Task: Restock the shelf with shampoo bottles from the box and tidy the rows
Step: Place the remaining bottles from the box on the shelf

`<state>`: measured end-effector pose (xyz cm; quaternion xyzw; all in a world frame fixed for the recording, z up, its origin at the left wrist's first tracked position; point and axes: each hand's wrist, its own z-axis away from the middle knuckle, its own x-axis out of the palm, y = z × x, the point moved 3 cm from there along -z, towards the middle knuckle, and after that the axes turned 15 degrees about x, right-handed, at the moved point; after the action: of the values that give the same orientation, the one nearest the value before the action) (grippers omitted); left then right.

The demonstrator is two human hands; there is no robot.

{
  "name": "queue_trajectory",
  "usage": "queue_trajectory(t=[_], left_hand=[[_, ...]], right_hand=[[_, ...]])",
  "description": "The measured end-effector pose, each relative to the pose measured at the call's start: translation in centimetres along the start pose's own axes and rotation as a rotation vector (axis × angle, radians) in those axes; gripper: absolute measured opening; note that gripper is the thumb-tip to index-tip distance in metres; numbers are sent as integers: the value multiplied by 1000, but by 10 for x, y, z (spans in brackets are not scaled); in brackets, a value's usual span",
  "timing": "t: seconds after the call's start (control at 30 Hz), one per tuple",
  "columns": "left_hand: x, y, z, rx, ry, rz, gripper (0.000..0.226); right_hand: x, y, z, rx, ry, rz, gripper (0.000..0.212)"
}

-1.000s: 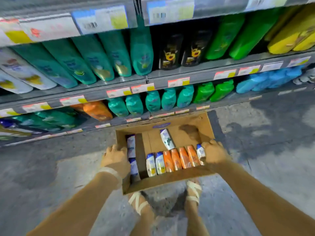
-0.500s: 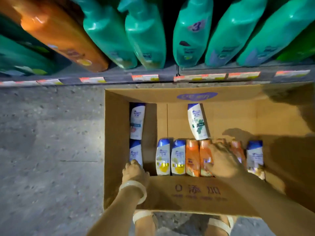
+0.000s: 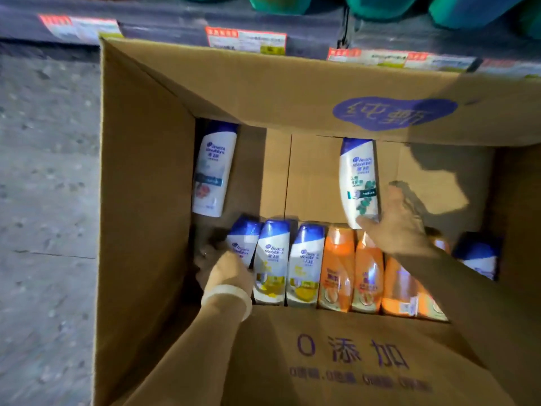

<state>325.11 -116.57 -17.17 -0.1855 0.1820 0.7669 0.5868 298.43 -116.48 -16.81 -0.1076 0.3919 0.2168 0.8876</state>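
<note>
Two hands in box (image 3: 140, 200) | left hand (image 3: 225, 271) grips white blue-capped bottle (image 3: 243, 244) | right hand (image 3: 401, 227) fingers spread, empty

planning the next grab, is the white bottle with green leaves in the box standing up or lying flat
Lying flat. The white bottle with green leaves shows its whole front label face up on the box floor, blue cap toward the far wall.

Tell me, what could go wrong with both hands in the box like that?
The left hand grips the end bottle of a tightly packed row; pulling it out could tip the yellow-label bottle beside it. The right hand reaches, fingers spread, for the loose green-leaf bottle; a poor hold could let it slip. The tall box wall might snag a wrist.
</note>
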Motion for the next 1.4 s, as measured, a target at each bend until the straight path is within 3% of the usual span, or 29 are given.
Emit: queue_trajectory(t=[0.1, 0.2, 0.3, 0.4, 0.57, 0.67, 0.83, 1.03, 1.23, 1.33, 1.4], left_hand=[[3, 1, -8, 20, 65, 98, 60], [-9, 9, -3, 57, 137, 216, 49], [-23, 17, 9, 108, 296, 318, 41], [-26, 20, 23, 180, 394, 366, 59], [-43, 34, 78, 283, 355, 453, 63], [-73, 49, 129, 349, 382, 517, 62], [-155, 87, 231, 525, 538, 663, 60], [-290, 121, 367, 780, 663, 828, 51], [-440, 115, 523, 1016, 891, 854, 53], [-495, 101, 583, 1078, 971, 944, 55], [-523, 90, 618, 1135, 999, 1008, 53]], right_hand=[[10, -17, -5, -26, 14, -27, 76], [18, -32, -9, -10, 82, 35, 89], [10, -39, -11, 22, 67, 25, 81], [-13, -28, -3, 9, 20, 25, 78], [-62, 10, 60, -52, -123, -35, 78], [-92, 18, 126, -55, -132, -281, 85], [-180, -4, 230, -33, -70, -607, 88], [-321, -71, 353, -158, 113, -842, 83], [-465, -126, 477, -370, 257, -1013, 80], [-517, -153, 536, -494, 272, -1057, 90], [-542, -171, 571, -618, 285, -1084, 83]])
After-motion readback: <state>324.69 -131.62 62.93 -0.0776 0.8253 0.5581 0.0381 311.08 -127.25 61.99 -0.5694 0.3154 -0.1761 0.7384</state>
